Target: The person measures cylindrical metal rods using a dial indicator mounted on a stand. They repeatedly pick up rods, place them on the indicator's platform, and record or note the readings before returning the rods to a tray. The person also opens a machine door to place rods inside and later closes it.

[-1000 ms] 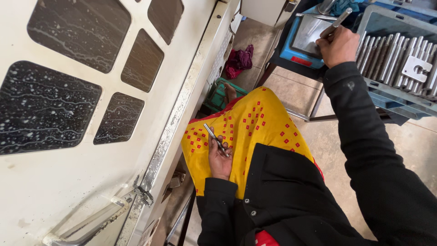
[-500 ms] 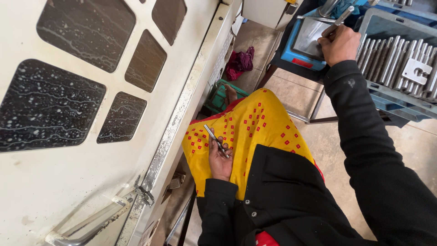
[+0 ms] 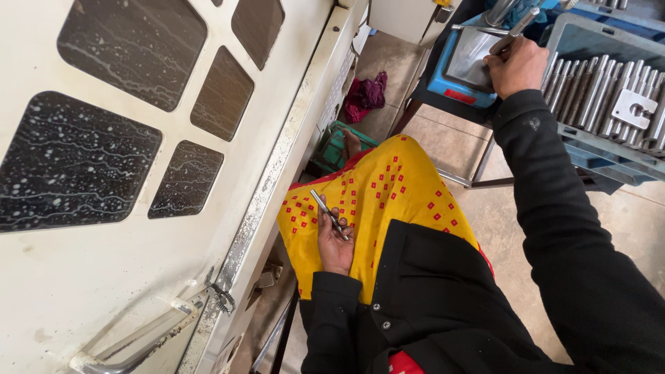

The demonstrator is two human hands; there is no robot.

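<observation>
Machine (image 3: 104,228): cream panel with dark windows, fills left side.
Crate (image 3: 609,145): grey, right, rows of metal rods (image 3: 596,90) inside.
Tray (image 3: 460,86): blue, beside crate.
Right hand (image 3: 516,66): fingers curled round a rod (image 3: 516,28) over tray.
Left hand (image 3: 336,239): at yellow lap, fingers closed on thin pin (image 3: 325,211).

Counts of what is in view

Two hands: the left hand (image 3: 337,242) holds one metal rod (image 3: 328,214), the right hand (image 3: 516,66) holds one more rod (image 3: 516,28). One grey crate (image 3: 609,90) carries about a dozen rods and one flat bracket (image 3: 633,107). One blue box (image 3: 460,66), one red rag (image 3: 366,93), four dark door windows (image 3: 69,163).
</observation>
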